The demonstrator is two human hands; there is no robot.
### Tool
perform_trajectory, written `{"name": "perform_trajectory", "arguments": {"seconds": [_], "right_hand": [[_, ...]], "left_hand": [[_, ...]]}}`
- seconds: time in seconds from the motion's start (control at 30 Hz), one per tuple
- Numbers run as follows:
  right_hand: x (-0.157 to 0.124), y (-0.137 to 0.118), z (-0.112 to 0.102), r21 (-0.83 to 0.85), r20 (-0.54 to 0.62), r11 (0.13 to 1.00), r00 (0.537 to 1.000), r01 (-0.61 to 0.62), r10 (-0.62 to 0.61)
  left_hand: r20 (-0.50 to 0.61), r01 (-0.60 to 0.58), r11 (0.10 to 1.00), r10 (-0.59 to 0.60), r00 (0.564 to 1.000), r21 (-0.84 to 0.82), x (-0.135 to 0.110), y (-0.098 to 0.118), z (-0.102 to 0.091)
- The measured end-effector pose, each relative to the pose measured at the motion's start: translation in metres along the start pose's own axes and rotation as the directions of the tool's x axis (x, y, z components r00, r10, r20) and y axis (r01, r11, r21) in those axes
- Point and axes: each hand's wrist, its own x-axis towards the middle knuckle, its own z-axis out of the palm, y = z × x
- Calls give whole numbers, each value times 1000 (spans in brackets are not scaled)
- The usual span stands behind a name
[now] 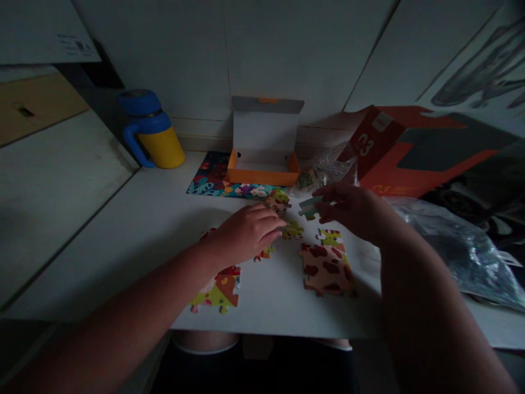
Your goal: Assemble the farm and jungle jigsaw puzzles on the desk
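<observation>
My left hand (246, 232) lies palm down on the white table (156, 219), fingers together, its tips touching loose jigsaw pieces (292, 230). My right hand (348, 210) pinches a pale green puzzle piece (309, 208), held just above the table. Below it lies a joined block of orange pieces with brown spots (327, 268). Another joined patch, yellow-green and red (219, 290), lies under my left forearm near the front edge. More loose pieces (279, 200) sit beyond my left fingertips.
An open orange box with a grey lid (264, 164) stands on a colourful printed sheet (209, 178) at the back. A blue and yellow jug (153, 131) is back left, a red carton (394, 150) back right, clear plastic bags (463, 251) at right.
</observation>
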Motion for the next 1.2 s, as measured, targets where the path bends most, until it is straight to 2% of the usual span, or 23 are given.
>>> {"name": "perform_trajectory", "arguments": {"seconds": [0.13,0.3,0.53,0.87,1.07,1.2], "right_hand": [[4,18,-14,-70,93,995,993,-69,75],[8,33,-15,-137,174,986,978,-94,117],[7,28,-12,-149,254,975,946,-167,201],[5,21,-16,-275,276,951,936,-141,219],[4,17,-14,-302,319,942,916,-146,244],[4,14,-15,-372,313,924,926,-85,211]], "left_hand": [[178,-95,993,83,981,63,-4,3,14],[285,-54,996,29,958,78,-6,4,17],[274,-28,999,16,962,43,-5,0,9],[219,-5,998,20,976,-65,-7,-6,6],[257,19,993,12,966,-117,-6,-5,-2],[279,38,989,2,960,-140,-7,-7,-8]]}}
